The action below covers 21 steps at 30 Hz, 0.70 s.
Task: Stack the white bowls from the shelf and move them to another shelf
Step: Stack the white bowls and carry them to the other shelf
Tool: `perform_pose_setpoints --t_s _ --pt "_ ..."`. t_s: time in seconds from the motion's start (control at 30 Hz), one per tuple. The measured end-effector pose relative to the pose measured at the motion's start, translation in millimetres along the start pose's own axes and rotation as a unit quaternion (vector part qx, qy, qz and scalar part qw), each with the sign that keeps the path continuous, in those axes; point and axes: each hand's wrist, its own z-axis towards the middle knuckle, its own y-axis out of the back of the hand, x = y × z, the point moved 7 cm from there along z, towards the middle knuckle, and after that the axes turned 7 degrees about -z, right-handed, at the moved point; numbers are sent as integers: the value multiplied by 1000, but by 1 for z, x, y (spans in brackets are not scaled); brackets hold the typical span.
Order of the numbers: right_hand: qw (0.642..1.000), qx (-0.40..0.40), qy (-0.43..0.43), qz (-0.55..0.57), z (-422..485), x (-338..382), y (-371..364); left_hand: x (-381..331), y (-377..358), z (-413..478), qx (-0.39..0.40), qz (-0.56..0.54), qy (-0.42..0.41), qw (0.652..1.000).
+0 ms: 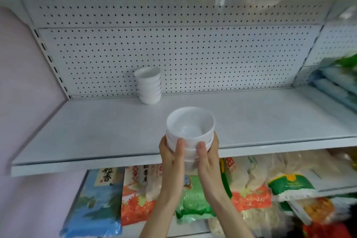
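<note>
**At the shelf's front edge: a bowl stack held in both hands**

Across most of the view runs a white shelf [96,131], backed by a perforated panel [193,54]. On the level beneath it lie bagged goods [100,199], printed in blue, orange and green.

On the shelf, near the back panel and left of centre, stands a finished stack of white bowls [149,87], upright and touched by nothing.

A second stack of white bowls [190,131] is in the air at the front lip of the shelf, mouth up, its long axis roughly vertical. Its lower bowls show in front of the shelf edge, so it does not look set down yet. Whether its base has cleared the lip cannot be told.

The left hand [171,158] wraps the stack's left side and the right hand [209,156] its right. Fingers curl round the far walls, and each thumb [179,147] presses the near wall.

The move ahead likely turns on one relation. The standing stack lies beyond the held one, towards the back and a little to the left, well apart from it. The left hand is slightly the nearer. Bare shelf lies straight ahead and to the right, so the carried stack could probably go forward and down without meeting the other.
</note>
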Motion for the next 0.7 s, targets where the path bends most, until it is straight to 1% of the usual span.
perform_pose_setpoints --t_s 0.13,0.33,0.7 --pt "999 24 -25 2 44 -32 -4 22 -11 48 8 -9 -8 1000" --pt "999 34 -38 -3 102 -65 -2 57 -21 109 -29 -10 -15 999" --pt "996 75 -48 -6 159 -94 -17 68 -19 158 -67 -12 -54 996"
